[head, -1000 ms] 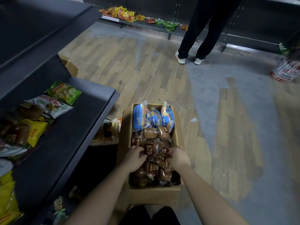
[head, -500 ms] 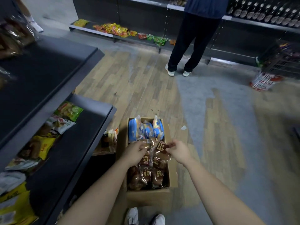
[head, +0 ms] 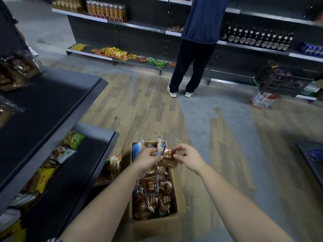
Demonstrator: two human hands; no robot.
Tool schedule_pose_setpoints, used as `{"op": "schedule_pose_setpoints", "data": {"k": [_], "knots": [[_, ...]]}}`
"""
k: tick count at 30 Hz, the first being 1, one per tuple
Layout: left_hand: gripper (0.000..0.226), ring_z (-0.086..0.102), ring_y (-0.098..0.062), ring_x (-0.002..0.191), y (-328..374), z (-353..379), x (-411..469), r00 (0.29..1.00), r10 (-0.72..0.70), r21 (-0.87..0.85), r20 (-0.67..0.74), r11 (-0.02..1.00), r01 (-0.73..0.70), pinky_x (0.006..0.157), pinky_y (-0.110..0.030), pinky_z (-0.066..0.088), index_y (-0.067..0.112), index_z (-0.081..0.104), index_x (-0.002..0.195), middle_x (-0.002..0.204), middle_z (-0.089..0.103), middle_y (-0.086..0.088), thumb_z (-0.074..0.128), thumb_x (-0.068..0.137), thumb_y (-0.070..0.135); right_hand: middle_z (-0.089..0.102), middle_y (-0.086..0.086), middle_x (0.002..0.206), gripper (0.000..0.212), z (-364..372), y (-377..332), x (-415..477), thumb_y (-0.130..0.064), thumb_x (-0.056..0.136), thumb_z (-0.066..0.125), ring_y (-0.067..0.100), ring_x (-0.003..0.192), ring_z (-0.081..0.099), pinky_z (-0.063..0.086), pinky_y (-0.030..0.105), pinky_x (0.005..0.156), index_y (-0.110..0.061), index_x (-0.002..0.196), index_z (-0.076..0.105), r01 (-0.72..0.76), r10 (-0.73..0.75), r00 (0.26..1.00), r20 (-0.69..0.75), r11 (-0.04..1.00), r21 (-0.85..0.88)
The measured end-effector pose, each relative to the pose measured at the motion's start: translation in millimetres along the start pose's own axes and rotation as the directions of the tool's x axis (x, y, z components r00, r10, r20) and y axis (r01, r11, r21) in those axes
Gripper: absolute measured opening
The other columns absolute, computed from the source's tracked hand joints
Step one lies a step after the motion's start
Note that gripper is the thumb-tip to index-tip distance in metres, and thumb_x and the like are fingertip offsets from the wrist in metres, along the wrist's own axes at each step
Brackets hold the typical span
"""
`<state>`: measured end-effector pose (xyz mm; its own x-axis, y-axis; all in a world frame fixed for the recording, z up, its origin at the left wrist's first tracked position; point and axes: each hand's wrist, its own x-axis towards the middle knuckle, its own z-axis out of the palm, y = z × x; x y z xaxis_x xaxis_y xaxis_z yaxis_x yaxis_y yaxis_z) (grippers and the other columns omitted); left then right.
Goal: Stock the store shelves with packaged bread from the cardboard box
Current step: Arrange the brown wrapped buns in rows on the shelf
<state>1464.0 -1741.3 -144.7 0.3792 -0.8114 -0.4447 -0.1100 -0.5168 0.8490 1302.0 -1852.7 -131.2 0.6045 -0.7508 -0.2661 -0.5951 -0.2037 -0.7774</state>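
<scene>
— Where is the bread packet (head: 168, 157)?
— In the air, above the far half of the cardboard box (head: 176, 189). Inside the box lie more brown packets (head: 155, 194); blue packets (head: 137, 149) stand at its far end.
— And the hands?
— The left hand (head: 146, 158) pinches the left edge and the right hand (head: 187, 157) the right edge, fingers curled. It is a brown bun in clear wrap with a dark red label.

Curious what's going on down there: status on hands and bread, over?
Left hand and right hand both pinching one brown bread packet. Packet held above the cardboard box, more packets inside. Shelf on the left, nothing seen in the way.
</scene>
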Motion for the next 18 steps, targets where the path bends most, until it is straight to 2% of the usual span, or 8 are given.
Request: {"op": "schedule_pose_setpoints", "data": {"k": [3,5,8,10,12,14,16,18], "knots": [[0.042,0.07,-0.019,0.094,2,-5,3,1.0,-0.005,-0.025,-0.001,1.0,0.005,0.088,-0.04,0.057,0.008,0.06,0.128,0.11,0.069,-0.006,0.071,0.088,0.015,0.054,-0.014,0.102,0.039,0,-3,1,-0.015,0.079,0.078,0.022,0.099,0.062,0.054,0.048,0.089,-0.028,0.107,0.054,-0.039,0.042,0.997,-0.062,0.998,0.048],[0.034,0.07,-0.019,0.091,4,-10,5,0.999,0.005,-0.031,-0.049,1.0,-0.007,0.083,-0.038,0.059,0.01,0.063,0.122,0.103,0.07,-0.003,0.069,0.088,0.012,0.052,-0.014,0.102,0.042,1,-5,3,-0.019,0.076,0.081,0.023,0.098,0.062,0.054,0.046,0.087,-0.026,0.101,0.049,-0.057,0.063,0.991,-0.12,0.997,0.056],[0.026,0.07,-0.024,0.09,9,-19,5,0.997,-0.006,-0.085,-0.078,0.996,-0.001,0.079,-0.038,0.06,0.012,0.063,0.116,0.1,0.069,-0.004,0.066,0.091,0.007,0.057,-0.013,0.094,0.037,-2,-12,4,-0.023,0.075,0.083,0.013,0.089,0.059,0.049,0.029,0.073,-0.024,0.093,0.05,-0.041,0.04,0.997,-0.073,0.999,-0.011],[0.03,0.07,-0.026,0.092,7,-26,8,0.996,-0.013,-0.12,-0.09,0.993,0.002,0.084,-0.047,0.058,0.009,0.062,0.12,0.104,0.069,-0.007,0.066,0.09,0.007,0.063,-0.008,0.092,0.041,-2,-18,3,-0.024,0.072,0.085,0.01,0.087,0.06,0.045,0.024,0.069,-0.025,0.097,0.052,-0.031,0.032,0.999,0.005,0.999,-0.026],[0.034,0.071,-0.024,0.092,5,-32,9,0.992,-0.027,-0.149,-0.124,0.989,0.008,0.086,-0.048,0.058,0.009,0.062,0.123,0.107,0.069,-0.007,0.068,0.09,0.008,0.064,-0.005,0.097,0.054,1,-23,6,-0.024,0.066,0.089,0.012,0.09,0.063,0.05,0.025,0.073,-0.025,0.105,0.053,-0.026,0.028,0.998,0.055,0.999,-0.023],[0.039,0.069,-0.023,0.095,6,-38,8,0.988,-0.027,-0.174,-0.15,0.985,0.001,0.084,-0.041,0.059,0.008,0.059,0.127,0.112,0.067,-0.009,0.068,0.09,0.007,0.063,-0.003,0.1,0.063,6,-30,9,-0.019,0.062,0.091,0.014,0.091,0.063,0.054,0.03,0.078,-0.023,0.111,0.051,-0.017,0.019,0.997,0.069,0.999,-0.034],[0.051,0.067,-0.024,0.098,8,-44,8,0.987,-0.017,-0.198,-0.162,0.98,-0.016,0.074,-0.031,0.058,0.01,0.05,0.137,0.12,0.062,-0.013,0.068,0.089,0.005,0.063,0.001,0.1,0.062,9,-38,14,-0.013,0.062,0.09,0.017,0.087,0.063,0.055,0.033,0.079,-0.02,0.11,0.051,0.006,-0.004,0.999,0.041,0.999,-0.051],[0.065,0.067,-0.024,0.098,10,-49,11,0.983,0.018,-0.185,-0.181,0.981,-0.052,0.075,-0.031,0.059,0.017,0.042,0.143,0.121,0.06,-0.014,0.072,0.087,0.008,0.064,0.007,0.098,0.058,9,-44,19,-0.009,0.064,0.088,0.018,0.08,0.062,0.054,0.031,0.075,-0.016,0.109,0.051,0.035,-0.035,0.999,-0.003,0.997,-0.063]]}}
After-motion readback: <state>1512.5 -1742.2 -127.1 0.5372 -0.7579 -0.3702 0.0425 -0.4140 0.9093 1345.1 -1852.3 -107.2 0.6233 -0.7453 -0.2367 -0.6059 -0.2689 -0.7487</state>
